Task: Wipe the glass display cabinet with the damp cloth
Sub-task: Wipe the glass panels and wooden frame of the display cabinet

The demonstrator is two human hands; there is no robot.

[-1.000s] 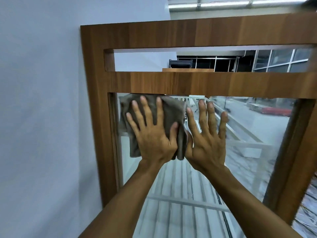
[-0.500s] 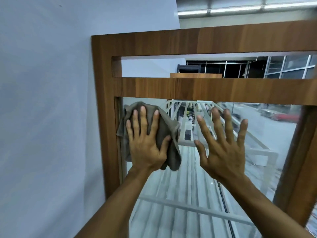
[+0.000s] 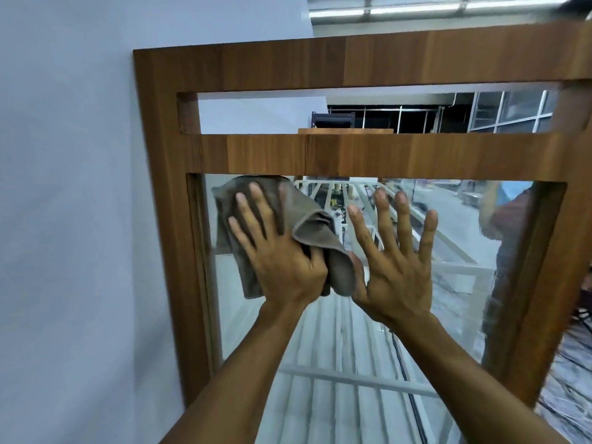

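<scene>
One crumpled grey cloth point(image 3: 309, 227), smooth glass point(image 3: 455, 322), wood-grain frame point(image 3: 320, 155)

The view is brightly and evenly lit from tube lights point(image 3: 416, 9) along the top right. The glass point(image 3: 464, 251) is washed with pale reflections in the centre and right. The frame point(image 3: 160, 187) is bowed by wide-angle distortion, and the lower right corner is smeared by blur.

Both my arms reach up. My left hand point(image 3: 278, 261) is flat at centre frame, fingers spread; my right hand point(image 3: 397, 274) just beside it, likewise.
</scene>
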